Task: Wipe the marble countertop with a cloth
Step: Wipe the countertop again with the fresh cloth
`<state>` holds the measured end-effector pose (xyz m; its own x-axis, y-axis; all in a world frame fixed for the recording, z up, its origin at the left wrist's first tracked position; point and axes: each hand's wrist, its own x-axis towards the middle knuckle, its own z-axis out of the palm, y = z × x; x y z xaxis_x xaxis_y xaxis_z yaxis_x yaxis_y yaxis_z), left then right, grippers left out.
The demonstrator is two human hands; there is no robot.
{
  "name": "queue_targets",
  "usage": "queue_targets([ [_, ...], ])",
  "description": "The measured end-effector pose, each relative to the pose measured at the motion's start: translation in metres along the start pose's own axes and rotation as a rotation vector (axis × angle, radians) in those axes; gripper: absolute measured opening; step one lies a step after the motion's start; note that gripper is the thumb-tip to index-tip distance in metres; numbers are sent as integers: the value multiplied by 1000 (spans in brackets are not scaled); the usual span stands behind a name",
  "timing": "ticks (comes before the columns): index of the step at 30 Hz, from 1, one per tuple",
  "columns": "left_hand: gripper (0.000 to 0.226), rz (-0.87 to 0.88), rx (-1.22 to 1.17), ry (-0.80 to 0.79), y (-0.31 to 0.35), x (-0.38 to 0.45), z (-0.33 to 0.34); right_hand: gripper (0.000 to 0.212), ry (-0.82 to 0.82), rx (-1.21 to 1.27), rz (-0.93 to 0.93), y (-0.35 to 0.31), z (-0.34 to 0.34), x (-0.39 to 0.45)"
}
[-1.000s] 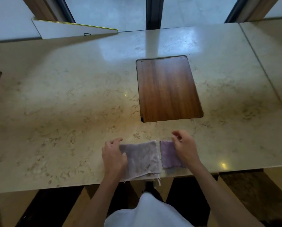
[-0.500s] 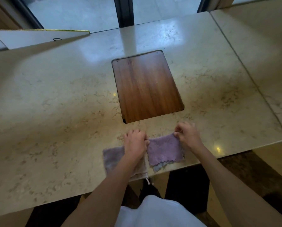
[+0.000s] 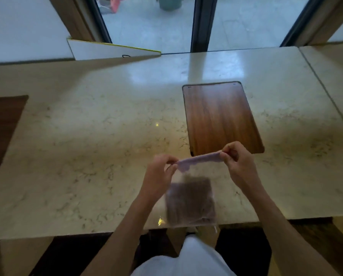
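Note:
A small purple cloth (image 3: 199, 160) hangs stretched in the air above the beige marble countertop (image 3: 91, 148). My left hand (image 3: 160, 172) pinches its left end and my right hand (image 3: 237, 162) pinches its right end. Below it a second, darker grey-purple cloth (image 3: 190, 202) lies flat at the counter's near edge, blurred, with nothing touching it.
A wooden inset panel (image 3: 218, 118) sits in the counter just beyond my hands. Another dark wooden inset (image 3: 1, 128) is at the far left. A white board (image 3: 107, 49) lies at the back edge by the glass doors. A seam (image 3: 324, 90) splits the counter on the right.
Both hands have lifted the purple cloth off the counter and pulled it taut between them. The grey cloth stays on the counter, released by my left hand. The view has shifted.

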<state>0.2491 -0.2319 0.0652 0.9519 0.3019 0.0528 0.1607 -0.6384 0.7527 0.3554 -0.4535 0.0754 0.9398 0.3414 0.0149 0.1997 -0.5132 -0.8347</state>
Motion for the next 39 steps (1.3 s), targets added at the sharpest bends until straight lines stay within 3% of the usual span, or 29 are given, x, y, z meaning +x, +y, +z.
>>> queue_targets([
  [5,14,-117,-155,26,-49,-34,-80,11,-94,87,-5,-56,77,-17],
  [12,12,-228,-129,-50,-107,-102,-140,26,-217,120,142,-85,153,-85],
  [18,10,-328,18,-260,-144,-114,-122,16,-257,-127,295,-71,177,-101],
  [21,4,-292,279,-292,-151,-91,-99,10,-251,-267,310,-64,194,-83],
  [23,7,-305,321,-273,-153,-74,-89,6,-250,-330,294,-62,205,-67],
  [28,11,-350,386,-295,-155,-61,-89,26,-53,-591,192,-65,228,-69],
  [31,13,-412,367,-194,-167,-77,-99,24,-125,-708,82,-69,256,-96],
  [35,21,-487,317,-12,-187,-106,-122,47,-235,-777,155,-70,296,-127],
  [39,25,-526,307,105,-208,-120,-147,61,-209,-786,186,-66,306,-128],
])
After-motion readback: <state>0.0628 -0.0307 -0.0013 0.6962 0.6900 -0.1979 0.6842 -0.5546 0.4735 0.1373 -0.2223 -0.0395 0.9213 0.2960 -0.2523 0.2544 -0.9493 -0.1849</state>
